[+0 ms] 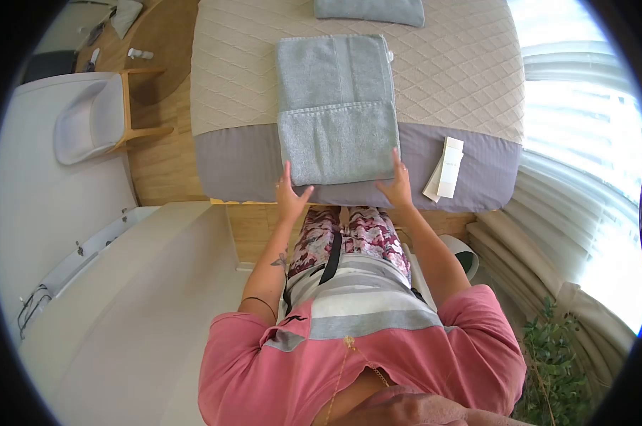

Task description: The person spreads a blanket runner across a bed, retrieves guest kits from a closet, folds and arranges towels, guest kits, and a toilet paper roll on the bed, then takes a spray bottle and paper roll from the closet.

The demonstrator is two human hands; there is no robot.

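A grey-green towel (338, 142), folded into a rectangle, lies flat on the bed (236, 85) before me. My left hand (290, 194) is at its near left corner, thumb and fingers spread apart. At the near right corner is my right hand (397, 186), also open, with its index finger pointing along the towel's side edge. Both hands look to be at or just beside the cloth; whether they touch it I cannot tell. Farther back on the bed lies a second grey folded cloth (370, 10), partly cut off by the frame.
Two slim pale boxes (448, 167) lie crossed on the bed to my right. A white chair (94, 121) with wooden legs stands at left. Sheer curtains (569, 128) hang at right, with a bin (460, 255) and a leafy plant (555, 362) nearby.
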